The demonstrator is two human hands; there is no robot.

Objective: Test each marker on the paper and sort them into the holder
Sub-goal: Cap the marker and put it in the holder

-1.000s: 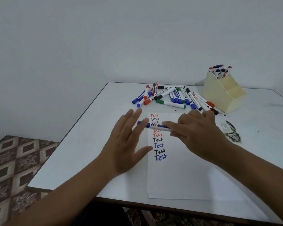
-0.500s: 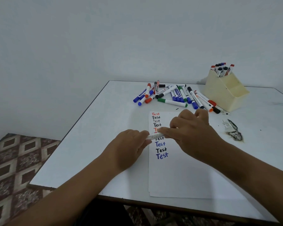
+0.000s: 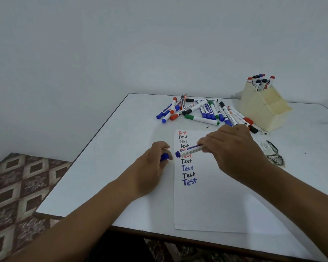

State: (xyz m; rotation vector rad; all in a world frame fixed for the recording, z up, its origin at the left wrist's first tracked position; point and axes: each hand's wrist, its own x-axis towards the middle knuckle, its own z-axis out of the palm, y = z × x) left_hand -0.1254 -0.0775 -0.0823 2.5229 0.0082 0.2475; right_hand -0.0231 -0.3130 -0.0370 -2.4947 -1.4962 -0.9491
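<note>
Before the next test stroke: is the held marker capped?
Uncapped: left hand holds the blue cap apart from the marker in the right hand.

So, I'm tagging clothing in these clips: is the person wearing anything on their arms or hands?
Nothing visible: the left hand and right hand are bare, with no gloves, rings, watch or bands showing. Both forearms are bare to the frame edge, with no sleeves in view.

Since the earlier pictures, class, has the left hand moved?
Yes. The left hand gripping the blue cap has drawn left, off the paper, away from the marker.
</note>
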